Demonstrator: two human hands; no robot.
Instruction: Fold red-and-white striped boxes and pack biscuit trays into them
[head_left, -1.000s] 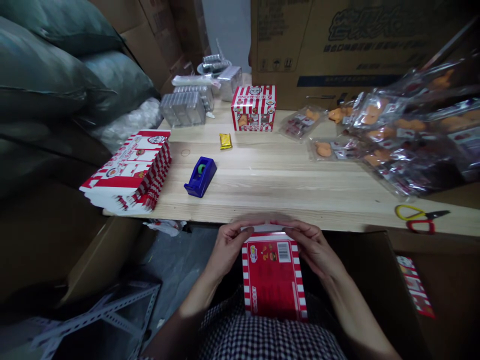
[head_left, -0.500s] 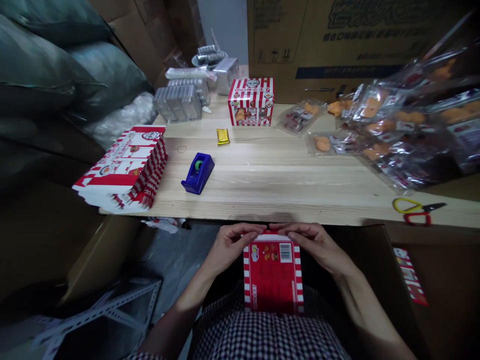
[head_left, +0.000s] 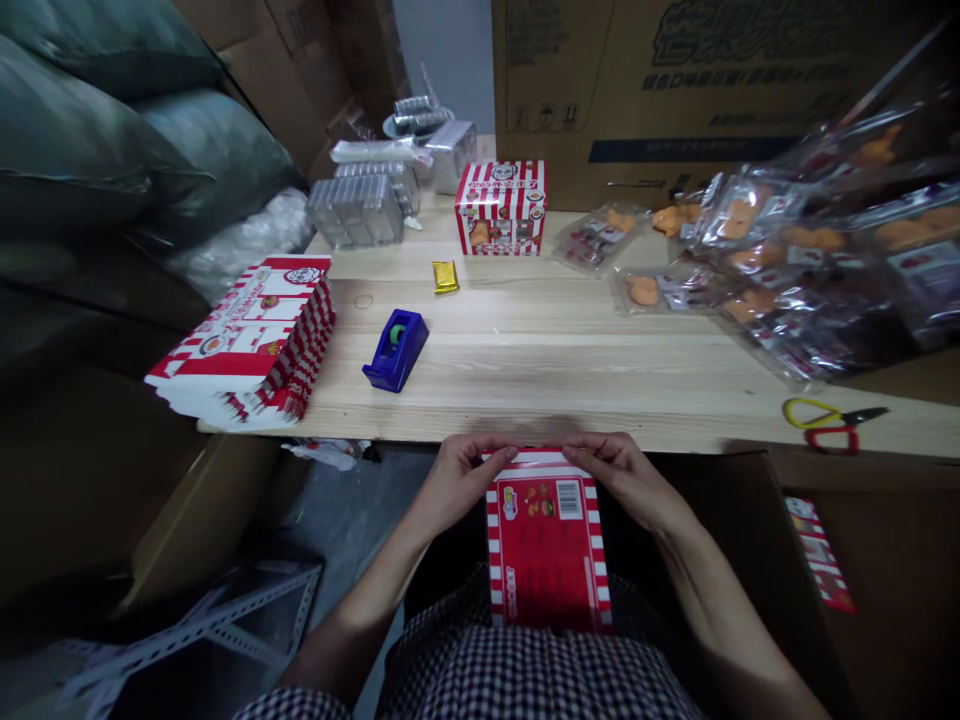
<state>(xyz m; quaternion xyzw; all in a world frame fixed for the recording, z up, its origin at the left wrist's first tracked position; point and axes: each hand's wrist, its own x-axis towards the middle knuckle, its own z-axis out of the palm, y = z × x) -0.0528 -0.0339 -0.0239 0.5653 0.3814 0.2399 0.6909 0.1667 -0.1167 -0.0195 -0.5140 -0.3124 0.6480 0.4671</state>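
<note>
A flat red-and-white striped carton (head_left: pixel 546 545) with a barcode and small food pictures leans against my lap, just below the table edge. My left hand (head_left: pixel 466 475) pinches its upper left corner between thumb and fingers. At the upper right corner my right hand (head_left: pixel 619 475) grips it the same way. A white band runs along the carton's top between the two thumbs. The carton's lower end meets the checked garment, and its back side is hidden.
On the table (head_left: pixel 495 370) are a blue tape dispenser (head_left: pixel 396 350), stacked flat cartons (head_left: pixel 251 330), a gold packet (head_left: pixel 445 277), an assembled carton (head_left: pixel 501 208), clear plastic trays (head_left: pixel 356 210), bagged toys (head_left: pixel 787 260) and scissors (head_left: pixel 832 420). An open cardboard box (head_left: pixel 900 560) stands right.
Both hands have moved slightly up and apart, out to the carton's top corners, so more of its white top band shows. The things on the table have not moved.
</note>
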